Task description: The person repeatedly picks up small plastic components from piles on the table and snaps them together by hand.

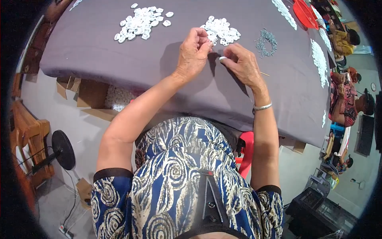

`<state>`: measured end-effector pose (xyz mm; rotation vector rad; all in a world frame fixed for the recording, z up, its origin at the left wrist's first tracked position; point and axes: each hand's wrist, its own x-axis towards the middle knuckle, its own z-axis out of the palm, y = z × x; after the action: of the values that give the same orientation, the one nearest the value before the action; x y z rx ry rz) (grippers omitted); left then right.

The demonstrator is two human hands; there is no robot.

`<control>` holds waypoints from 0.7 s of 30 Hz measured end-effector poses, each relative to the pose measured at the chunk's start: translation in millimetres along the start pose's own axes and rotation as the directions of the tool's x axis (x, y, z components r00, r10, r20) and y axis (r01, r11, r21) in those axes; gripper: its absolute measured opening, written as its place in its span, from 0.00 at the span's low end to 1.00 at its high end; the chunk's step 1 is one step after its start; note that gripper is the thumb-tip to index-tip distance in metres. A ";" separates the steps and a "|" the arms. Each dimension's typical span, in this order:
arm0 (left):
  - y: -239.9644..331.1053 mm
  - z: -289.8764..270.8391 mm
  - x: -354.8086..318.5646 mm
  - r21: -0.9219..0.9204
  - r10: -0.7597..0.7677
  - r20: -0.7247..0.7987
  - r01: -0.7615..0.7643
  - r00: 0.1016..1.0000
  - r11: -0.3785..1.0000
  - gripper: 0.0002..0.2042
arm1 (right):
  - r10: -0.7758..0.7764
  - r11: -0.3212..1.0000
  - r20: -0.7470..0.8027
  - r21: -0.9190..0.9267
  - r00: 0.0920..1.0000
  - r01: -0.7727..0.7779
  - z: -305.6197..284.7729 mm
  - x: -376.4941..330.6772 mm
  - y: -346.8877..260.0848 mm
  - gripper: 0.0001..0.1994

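Observation:
My left hand is at the near edge of a pile of small white oval plastic pieces with holes. Its thumb and fingers are pinched together, and I cannot make out what is between them. To its right, my right hand is closed with a small white piece at its thumb and fingertips. A thin light-coloured stick pokes out beside that wrist; whether the hand holds it is hidden. Small grey screw-like parts lie in a ring-shaped heap farther right.
Another pile of white pieces lies left on the grey cloth-covered table. More white pieces line the right side, near a red basin. An open cardboard box stands below the table edge. Other people sit at far right.

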<state>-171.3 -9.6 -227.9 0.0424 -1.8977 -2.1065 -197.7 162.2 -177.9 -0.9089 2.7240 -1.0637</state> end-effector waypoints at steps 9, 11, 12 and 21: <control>2.0 0.7 0.1 -0.006 -0.020 0.000 0.020 1.000 1.000 0.10 | 0.019 0.995 -0.129 0.097 0.991 -0.007 8.6 -8.0 0.4 0.10; 3.2 0.5 0.2 -0.005 -0.017 0.007 0.017 1.000 1.000 0.10 | -0.031 0.993 -0.179 0.108 0.983 0.051 10.0 -7.9 2.1 0.11; 4.0 0.5 0.2 -0.005 -0.014 0.013 0.014 1.000 1.000 0.10 | -0.033 0.993 -0.181 0.108 0.983 0.053 9.8 -7.7 2.6 0.11; 10.2 -0.7 -5.7 0.019 -0.025 0.182 0.022 0.983 1.000 0.11 | 0.347 0.596 -0.137 0.796 0.928 -0.105 11.3 9.6 -6.9 0.06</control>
<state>-163.6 -9.7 -219.0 -0.1296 -2.0270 -2.1760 -199.0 146.2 -180.8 -0.2445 2.0249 -2.1676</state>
